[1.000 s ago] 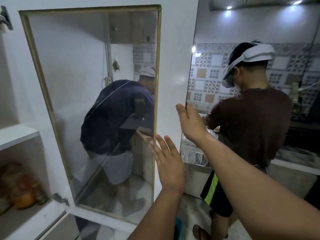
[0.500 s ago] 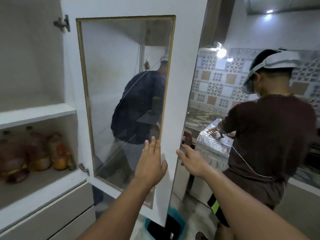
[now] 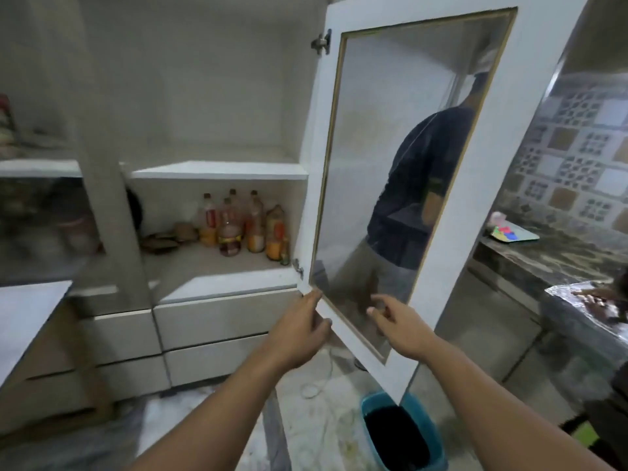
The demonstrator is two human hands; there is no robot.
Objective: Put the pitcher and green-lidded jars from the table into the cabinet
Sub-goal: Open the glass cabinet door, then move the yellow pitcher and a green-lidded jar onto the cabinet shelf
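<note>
The white cabinet [image 3: 217, 171] stands open in front of me, its glass-paned door [image 3: 492, 164] swung out to the right. My left hand [image 3: 299, 329] touches the door's lower frame near the bottom hinge corner, fingers loosely curled. My right hand [image 3: 402, 329] hovers in front of the lower pane, fingers apart, holding nothing. The upper shelf compartment [image 3: 210, 96] is bare. No pitcher or green-lidded jar shows anywhere in view.
Several sauce bottles [image 3: 244, 226] stand on the lower shelf. Drawers [image 3: 217, 321] sit below. A teal bin [image 3: 404, 433] is on the floor under the door. A marble counter [image 3: 550, 253] and another person's hand [image 3: 598, 295] are at right. A grey tabletop [image 3: 23, 321] juts in left.
My view has swung left, so the cabinet interior now fills the frame. The door has swung wider open. Both hands have dropped to the door's lower edge.
</note>
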